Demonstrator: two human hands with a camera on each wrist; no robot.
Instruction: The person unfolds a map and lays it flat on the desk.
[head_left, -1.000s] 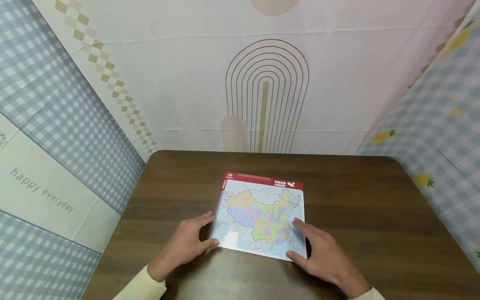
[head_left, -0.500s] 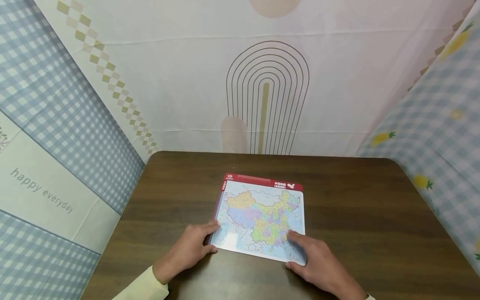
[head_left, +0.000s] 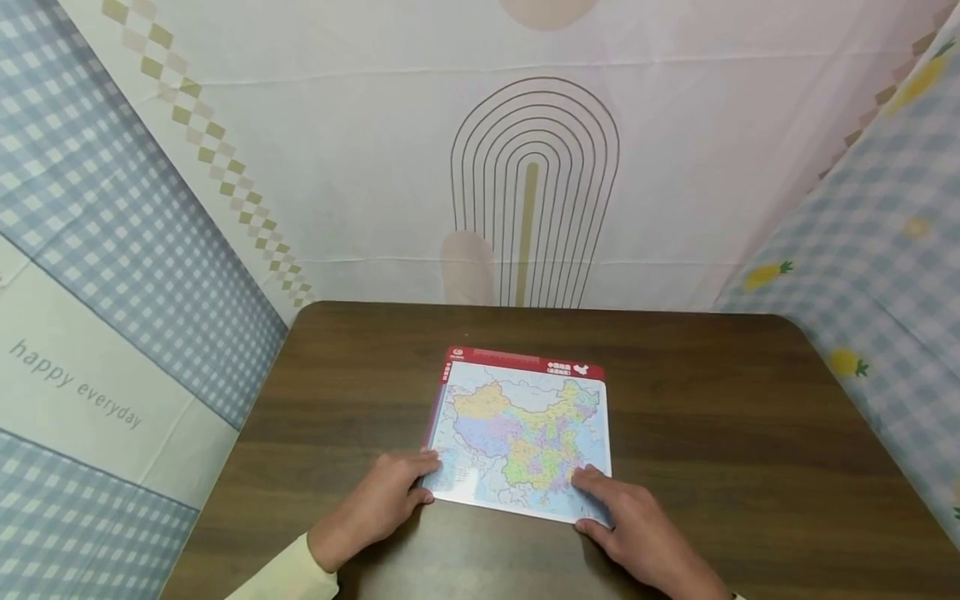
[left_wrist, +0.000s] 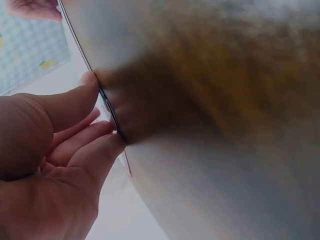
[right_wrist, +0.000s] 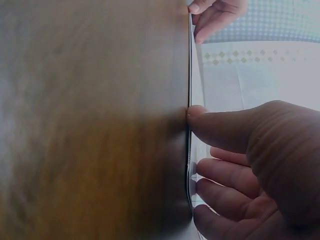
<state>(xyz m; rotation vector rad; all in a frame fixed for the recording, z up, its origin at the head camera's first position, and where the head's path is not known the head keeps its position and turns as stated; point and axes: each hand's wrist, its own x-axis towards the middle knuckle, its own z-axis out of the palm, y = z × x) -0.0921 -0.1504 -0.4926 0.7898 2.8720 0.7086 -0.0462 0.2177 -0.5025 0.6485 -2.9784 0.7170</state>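
A thin rectangular map board (head_left: pixel 525 425) with a red top strip lies on the table, its colored map facing up. My left hand (head_left: pixel 386 492) holds its near left corner, fingertips over the left side and thumb at the near edge. At the near right corner my right hand (head_left: pixel 633 525) has a similar hold, fingers on the printed face. In the left wrist view the left thumb (left_wrist: pixel 75 102) meets the board's edge. The right thumb (right_wrist: pixel 220 125) touches that edge in the right wrist view. The board's underside is hidden.
The brown wooden table (head_left: pixel 360 375) reaches back to a pale cloth (head_left: pixel 360 167) with an arch pattern. Checked cloths hang at the left (head_left: pixel 112 167) and right (head_left: pixel 885 292) sides.
Both hands have come in closer around the board's near corners; the fingers now sit lower and further onto it. The board has barely moved.
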